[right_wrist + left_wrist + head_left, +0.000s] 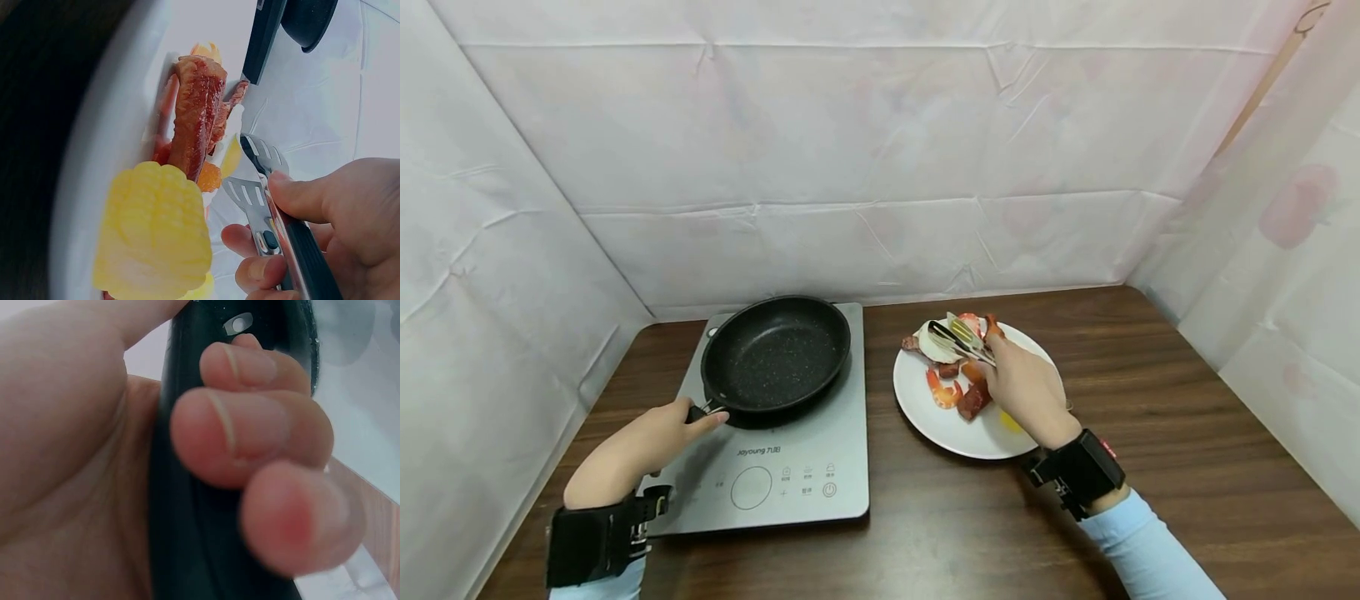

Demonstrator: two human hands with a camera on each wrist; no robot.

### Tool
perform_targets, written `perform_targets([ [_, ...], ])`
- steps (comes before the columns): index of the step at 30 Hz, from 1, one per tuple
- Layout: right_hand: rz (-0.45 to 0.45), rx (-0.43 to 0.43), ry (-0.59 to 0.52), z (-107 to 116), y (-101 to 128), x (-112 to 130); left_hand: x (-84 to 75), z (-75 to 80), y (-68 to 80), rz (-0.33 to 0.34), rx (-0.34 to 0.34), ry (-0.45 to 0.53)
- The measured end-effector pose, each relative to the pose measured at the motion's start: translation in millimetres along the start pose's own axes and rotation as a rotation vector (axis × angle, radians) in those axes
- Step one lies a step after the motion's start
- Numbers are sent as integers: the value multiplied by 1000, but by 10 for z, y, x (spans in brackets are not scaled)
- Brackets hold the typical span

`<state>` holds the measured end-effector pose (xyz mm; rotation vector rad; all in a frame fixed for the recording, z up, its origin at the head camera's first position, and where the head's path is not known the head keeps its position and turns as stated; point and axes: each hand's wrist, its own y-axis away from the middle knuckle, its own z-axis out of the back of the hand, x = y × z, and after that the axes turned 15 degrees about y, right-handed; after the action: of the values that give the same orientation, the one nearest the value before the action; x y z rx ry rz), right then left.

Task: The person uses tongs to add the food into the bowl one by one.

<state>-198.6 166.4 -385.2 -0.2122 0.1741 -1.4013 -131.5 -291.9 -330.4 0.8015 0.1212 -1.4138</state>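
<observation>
My left hand [647,442] grips the black handle [175,506] of a frying pan [775,354], its fingers curled round it in the left wrist view. The pan sits on an induction cooker [842,433]. With my right hand [1026,387] I hold slotted metal tongs [300,250] over a white plate [921,421]. Their two tips stand apart near a yellow and white piece of food, and I cannot tell if they touch it. A corn piece [153,225], a browned meat piece [197,106] and a shrimp [943,393] lie on the plate.
The cooker's touch panel [808,483] faces the front, left of the plate. Both stand on a dark wooden table [940,525]. White sheeting [850,142] closes off the back and both sides, close behind the pan and plate.
</observation>
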Motion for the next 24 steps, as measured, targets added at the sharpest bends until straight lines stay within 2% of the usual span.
perform_targets([
  [7,-4,8,-10,13,9,-19,-36,4,-34,-1,2,-8],
  [16,-10,-13,-34,49,63,-87,-138,-2,-64,-32,9,-20],
  [24,-30,4,-48,99,43,-189,-226,-70,-144,-44,2,-32],
])
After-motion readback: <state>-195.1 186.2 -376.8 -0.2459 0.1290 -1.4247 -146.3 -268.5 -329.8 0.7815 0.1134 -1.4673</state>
